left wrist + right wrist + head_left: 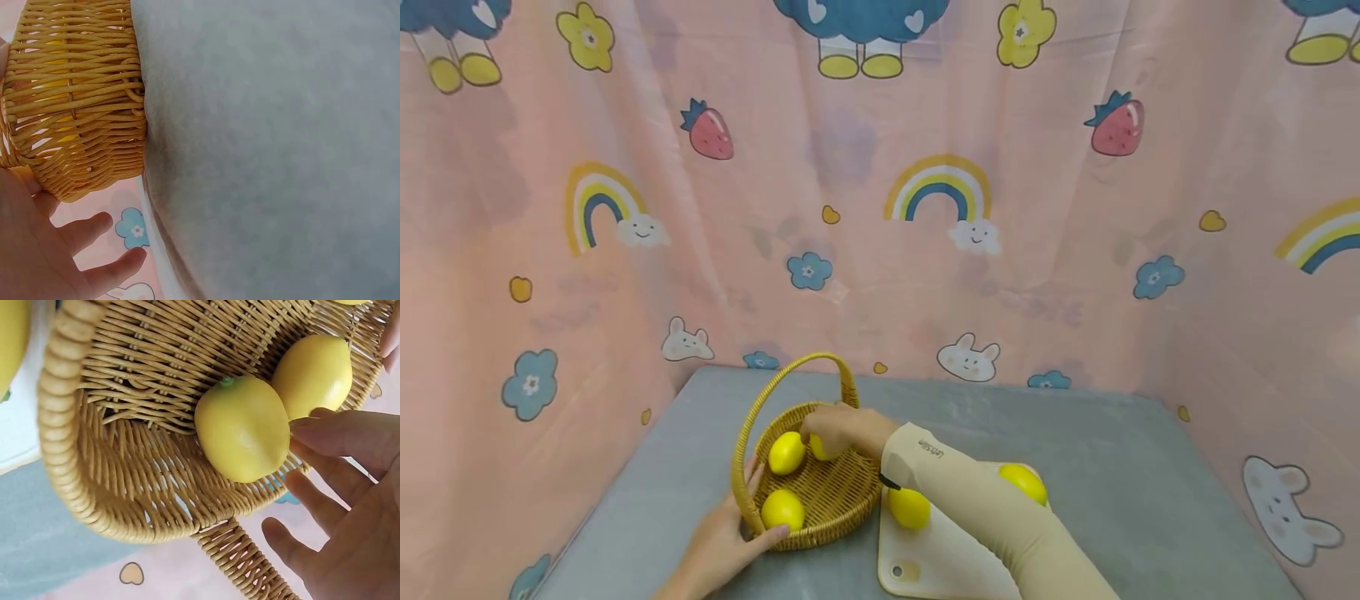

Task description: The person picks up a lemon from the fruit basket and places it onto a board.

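The wicker basket stands on the grey table with its tall handle arching over it. My left hand holds its near left side, thumb along the front rim and fingers against the outer wall; in the left wrist view two fingers stick out free below the weave. Inside the basket my right hand is at a lemon, its thumb and fingertips right at the fruit's edge, the other fingers spread. Beside that lies a second lemon, and a third lemon sits at the front left.
Right of the basket lies a white cutting board, partly under my right sleeve. One lemon is on its left part, another lemon at its far right corner. A pink patterned curtain hangs behind and beside the table.
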{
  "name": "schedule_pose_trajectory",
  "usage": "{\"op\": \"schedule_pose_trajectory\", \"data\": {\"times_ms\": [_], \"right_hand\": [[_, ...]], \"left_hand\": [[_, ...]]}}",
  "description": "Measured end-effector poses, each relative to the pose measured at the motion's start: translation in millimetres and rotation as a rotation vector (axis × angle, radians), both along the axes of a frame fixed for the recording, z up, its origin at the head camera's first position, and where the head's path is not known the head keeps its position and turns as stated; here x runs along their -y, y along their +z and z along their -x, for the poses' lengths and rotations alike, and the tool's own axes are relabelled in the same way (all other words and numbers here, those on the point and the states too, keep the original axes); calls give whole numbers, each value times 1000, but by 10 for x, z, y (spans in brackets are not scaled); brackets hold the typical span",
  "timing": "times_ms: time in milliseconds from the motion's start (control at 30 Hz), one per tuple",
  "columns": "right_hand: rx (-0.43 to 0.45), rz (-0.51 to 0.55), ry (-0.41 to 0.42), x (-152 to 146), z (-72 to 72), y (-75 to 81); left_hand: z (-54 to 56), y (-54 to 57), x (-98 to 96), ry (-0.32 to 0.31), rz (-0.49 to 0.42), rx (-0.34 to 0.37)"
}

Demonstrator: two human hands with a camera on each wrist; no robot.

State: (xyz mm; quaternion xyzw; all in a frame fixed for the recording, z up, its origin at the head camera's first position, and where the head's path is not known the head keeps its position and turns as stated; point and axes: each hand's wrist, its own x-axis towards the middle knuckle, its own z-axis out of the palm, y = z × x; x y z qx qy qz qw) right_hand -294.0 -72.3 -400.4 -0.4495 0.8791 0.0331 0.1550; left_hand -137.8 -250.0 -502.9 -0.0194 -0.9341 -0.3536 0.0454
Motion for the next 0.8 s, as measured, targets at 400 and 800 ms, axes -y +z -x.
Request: {"op": "schedule_pose_trajectory", "data": {"times_ms": [400,800], "right_hand": [[45,-109,9,19,31,-103],[126,-141,-33,-141,31,-171]], "left_hand": [[17,3,3,11,0,-8],[1,-14,-2,13,-6,-13]]}}
